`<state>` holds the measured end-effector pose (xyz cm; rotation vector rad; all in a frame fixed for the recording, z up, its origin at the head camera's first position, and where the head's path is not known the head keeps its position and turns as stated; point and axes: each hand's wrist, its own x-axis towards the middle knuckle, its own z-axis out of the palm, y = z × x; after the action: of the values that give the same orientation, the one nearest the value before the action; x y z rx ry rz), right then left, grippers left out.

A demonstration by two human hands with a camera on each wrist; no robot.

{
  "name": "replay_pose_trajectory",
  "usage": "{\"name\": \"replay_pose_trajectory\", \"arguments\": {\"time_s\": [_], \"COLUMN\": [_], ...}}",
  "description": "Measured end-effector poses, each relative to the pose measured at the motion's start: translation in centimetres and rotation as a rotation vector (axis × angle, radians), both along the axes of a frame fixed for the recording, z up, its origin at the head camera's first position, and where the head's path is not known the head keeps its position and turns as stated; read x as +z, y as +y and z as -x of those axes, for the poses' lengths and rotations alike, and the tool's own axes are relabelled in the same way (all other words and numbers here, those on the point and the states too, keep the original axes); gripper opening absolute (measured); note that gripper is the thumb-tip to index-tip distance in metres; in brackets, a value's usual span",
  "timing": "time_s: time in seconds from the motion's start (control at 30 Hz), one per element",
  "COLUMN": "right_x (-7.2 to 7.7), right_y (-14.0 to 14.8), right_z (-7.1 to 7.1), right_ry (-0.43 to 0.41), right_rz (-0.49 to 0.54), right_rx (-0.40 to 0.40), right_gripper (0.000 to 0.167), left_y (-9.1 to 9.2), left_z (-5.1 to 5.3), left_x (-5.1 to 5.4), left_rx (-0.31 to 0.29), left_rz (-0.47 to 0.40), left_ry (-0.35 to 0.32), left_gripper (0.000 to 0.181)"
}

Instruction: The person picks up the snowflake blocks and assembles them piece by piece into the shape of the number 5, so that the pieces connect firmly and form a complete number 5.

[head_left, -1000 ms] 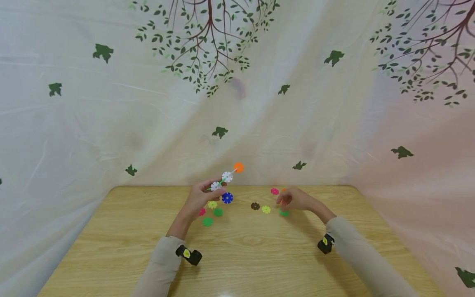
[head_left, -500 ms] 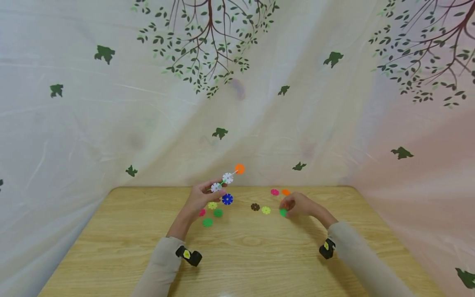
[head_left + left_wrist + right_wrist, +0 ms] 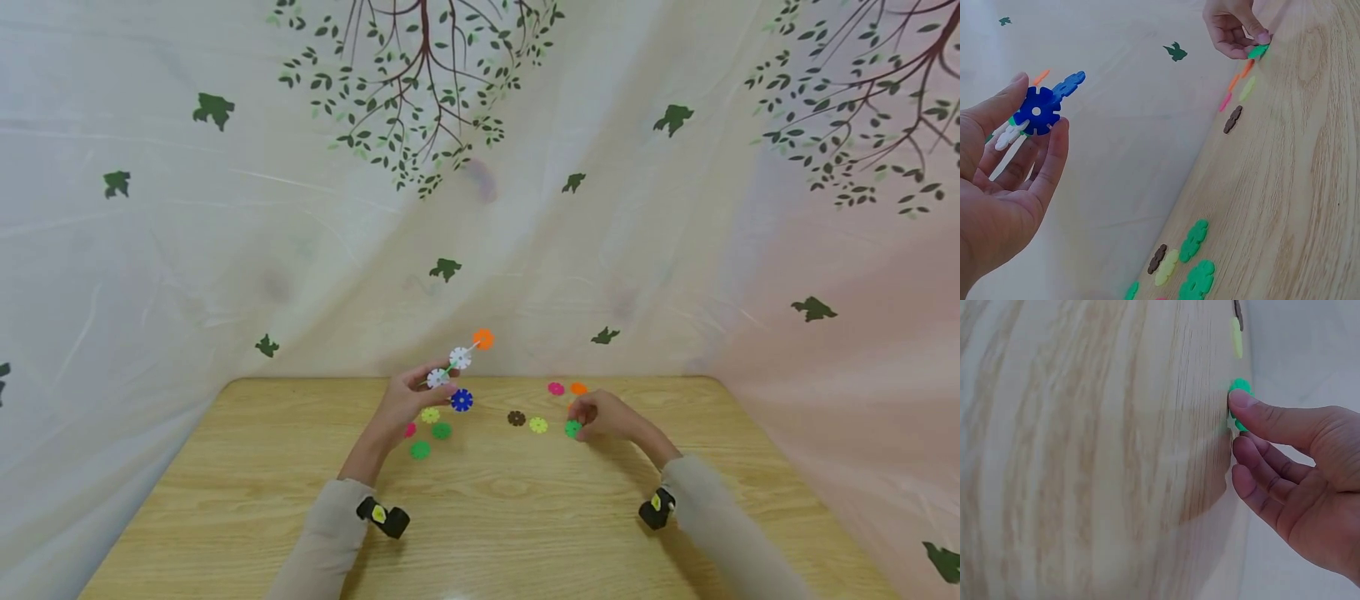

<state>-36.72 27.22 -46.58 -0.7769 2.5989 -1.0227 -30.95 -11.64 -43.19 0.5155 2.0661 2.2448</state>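
My left hand (image 3: 397,408) is raised above the table's back edge, pinching a chain of joined plastic snowflake discs between thumb and fingers. White discs (image 3: 460,358) sit along it, an orange disc (image 3: 483,339) is at its far tip, and a dark blue disc (image 3: 1046,102) lies by my thumb and fingertips in the left wrist view. Fingers hide part of the chain. At the right, my right hand (image 3: 611,414) pinches a green disc (image 3: 573,428) between thumb and fingers. That disc is tilted up, at or just above the tabletop; its exact height is unclear.
Brown (image 3: 516,418) and yellow discs (image 3: 538,425) lie between the hands. Pink (image 3: 556,388) and orange discs (image 3: 578,388) lie behind my right hand. Below my left hand are green discs (image 3: 420,450), a yellow disc (image 3: 430,415) and a pink one. A printed curtain (image 3: 337,275) hangs behind the wooden table (image 3: 480,517).
My right hand has shifted slightly right and down and taken hold of the green disc, which now tilts up toward the head camera. My left hand and its chain have barely moved.
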Motion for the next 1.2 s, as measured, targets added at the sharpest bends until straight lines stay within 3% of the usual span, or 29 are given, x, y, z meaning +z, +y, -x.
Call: {"name": "replay_pose_trajectory", "arguments": {"time_s": [0.13, 0.3, 0.53, 0.8, 1.2], "right_x": [-0.3, -0.2, 1.2, 3.2, 4.9], "right_y": [-0.1, -1.0, -4.3, -9.2, -14.4], "right_z": [-0.2, -0.4, -1.1, -1.7, -2.3], "right_ry": [0.014, 0.024, 0.020, 0.054, 0.078], "right_rz": [0.041, 0.107, 0.278, 0.364, 0.533], "right_rx": [-0.016, -0.032, -0.064, -0.069, -0.063], "right_gripper": [0.025, 0.015, 0.017, 0.018, 0.017], "left_y": [0.0, 0.1, 0.1, 0.2, 0.2], "left_z": [0.1, 0.1, 0.3, 0.3, 0.4], "left_x": [0.0, 0.0, -0.1, 0.0, 0.1], "left_rx": [0.007, 0.020, 0.023, 0.055, 0.153], "left_rz": [-0.003, -0.012, -0.051, -0.038, -0.097], "left_ry": [-0.001, -0.001, 0.008, -0.013, -0.021], "left_gripper": [0.048, 0.049, 0.048, 0.049, 0.046]}}
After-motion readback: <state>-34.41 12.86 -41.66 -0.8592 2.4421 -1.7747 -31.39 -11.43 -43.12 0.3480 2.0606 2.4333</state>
